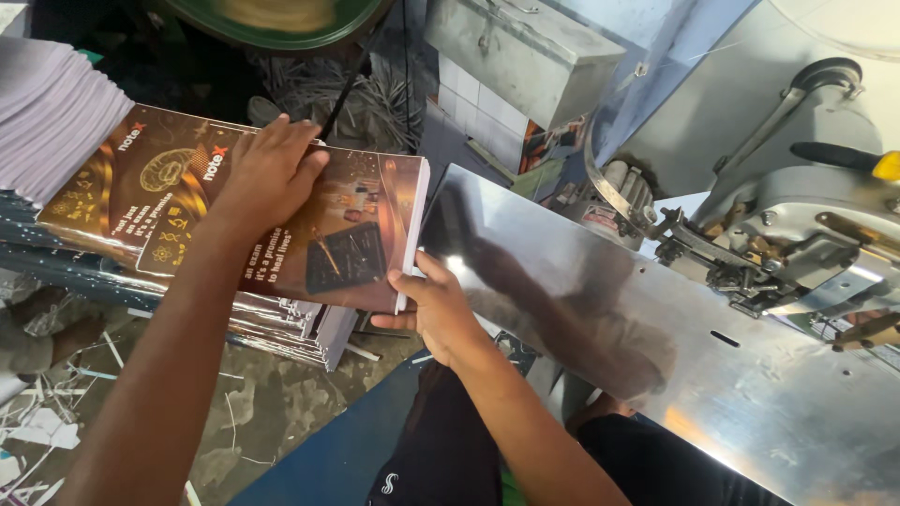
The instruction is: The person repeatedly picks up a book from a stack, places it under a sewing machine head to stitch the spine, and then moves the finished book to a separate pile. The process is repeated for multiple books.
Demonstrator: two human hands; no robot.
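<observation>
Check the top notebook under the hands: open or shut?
Shut. The notebook lies flat, brown cover up, on the stack; left hand presses it, right hand grips its edge.

Bindery workshop: stitching machine [797,225], stacked booklets [56,112], paper scraps [47,422].

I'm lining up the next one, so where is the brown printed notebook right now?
In the head view, the brown glossy-covered notebook lies left of centre atop a stack of notebooks, left hand flat on it, right hand at its near-right corner beside the shiny metal machine table.
</observation>
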